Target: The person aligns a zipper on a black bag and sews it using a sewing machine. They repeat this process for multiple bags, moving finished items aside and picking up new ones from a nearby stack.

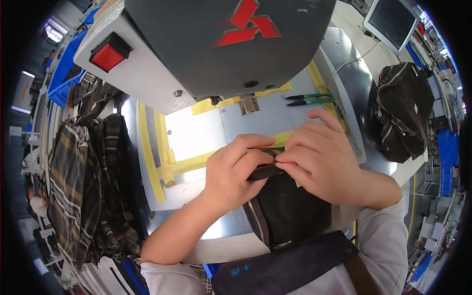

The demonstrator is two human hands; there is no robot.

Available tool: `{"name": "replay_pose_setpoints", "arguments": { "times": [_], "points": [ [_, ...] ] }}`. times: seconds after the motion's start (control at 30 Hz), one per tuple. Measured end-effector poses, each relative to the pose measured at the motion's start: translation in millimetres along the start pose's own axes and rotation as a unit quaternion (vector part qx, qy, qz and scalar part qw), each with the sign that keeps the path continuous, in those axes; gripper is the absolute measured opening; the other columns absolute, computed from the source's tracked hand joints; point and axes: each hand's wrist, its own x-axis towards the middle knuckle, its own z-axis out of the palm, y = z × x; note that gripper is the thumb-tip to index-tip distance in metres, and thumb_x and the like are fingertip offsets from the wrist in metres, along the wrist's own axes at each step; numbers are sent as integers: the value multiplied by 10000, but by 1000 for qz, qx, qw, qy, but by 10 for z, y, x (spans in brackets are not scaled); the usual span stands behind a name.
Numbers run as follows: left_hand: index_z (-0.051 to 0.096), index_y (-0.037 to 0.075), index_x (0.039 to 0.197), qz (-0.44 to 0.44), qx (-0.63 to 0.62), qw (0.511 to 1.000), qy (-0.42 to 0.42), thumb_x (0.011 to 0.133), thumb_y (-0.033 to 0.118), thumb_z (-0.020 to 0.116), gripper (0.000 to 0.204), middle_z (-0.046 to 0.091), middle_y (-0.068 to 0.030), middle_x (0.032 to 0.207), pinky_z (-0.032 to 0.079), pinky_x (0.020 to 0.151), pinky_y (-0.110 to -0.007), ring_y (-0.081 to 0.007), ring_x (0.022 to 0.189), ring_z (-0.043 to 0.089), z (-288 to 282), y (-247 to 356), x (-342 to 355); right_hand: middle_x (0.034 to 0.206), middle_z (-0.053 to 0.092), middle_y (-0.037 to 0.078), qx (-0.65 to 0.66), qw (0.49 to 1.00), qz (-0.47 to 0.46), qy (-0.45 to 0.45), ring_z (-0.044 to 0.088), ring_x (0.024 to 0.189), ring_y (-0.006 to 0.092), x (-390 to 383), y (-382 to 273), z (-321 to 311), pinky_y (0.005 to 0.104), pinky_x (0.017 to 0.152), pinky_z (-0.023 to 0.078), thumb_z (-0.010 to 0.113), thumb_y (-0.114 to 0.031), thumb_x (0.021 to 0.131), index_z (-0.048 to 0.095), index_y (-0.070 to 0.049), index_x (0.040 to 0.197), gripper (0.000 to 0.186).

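A dark brown fabric bag (295,206) with metal zippers lies at the front of the metal work plate. My left hand (231,172) grips the folded zipper edge at the bag's top, fingers curled over it. Just to its right, my right hand (319,157) pinches the same edge with thumb and index finger, its little finger raised. The pinched spot is partly hidden by the fingertips. Behind my hands, yellow tape strips (174,164) frame the plate, and green-handled snips (309,98) lie on it at the right.
A grey machine head (265,59) with a red switch (109,54) overhangs the plate. Plaid fabric bags (73,187) are piled at the left, near blue bins (66,66). A dark bag (403,113) sits at the right below a screen (391,19).
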Motion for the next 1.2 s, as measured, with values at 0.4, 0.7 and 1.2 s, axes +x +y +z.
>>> {"name": "replay_pose_setpoints", "arguments": {
  "times": [0.4,0.7,1.2],
  "points": [
    [585,75,831,-55,-55,997,-13,646,-3,805,298,708,-77,848,512,571,-287,-233,704,687,-33,-45,-110,789,597,1,-98,985,-115,80,599,737,171,-60,-40,58,490,945,436,715,-107,717,674,-80,838,131],
    [596,70,831,37,-19,999,-15,632,1,800,293,723,-71,887,502,544,-269,-204,709,686,-86,-62,-100,800,617,11,-154,967,-173,101,612,739,159,-80,-67,68,476,890,453,678,-85,733,672,-74,792,60],
    [617,43,847,-19,-26,999,-44,623,-21,725,256,654,-83,887,511,558,-321,-256,680,642,-94,17,-90,844,612,-14,-81,985,-143,58,617,778,156,-51,1,74,489,966,407,681,-113,746,667,-108,860,115]
  ]
}}
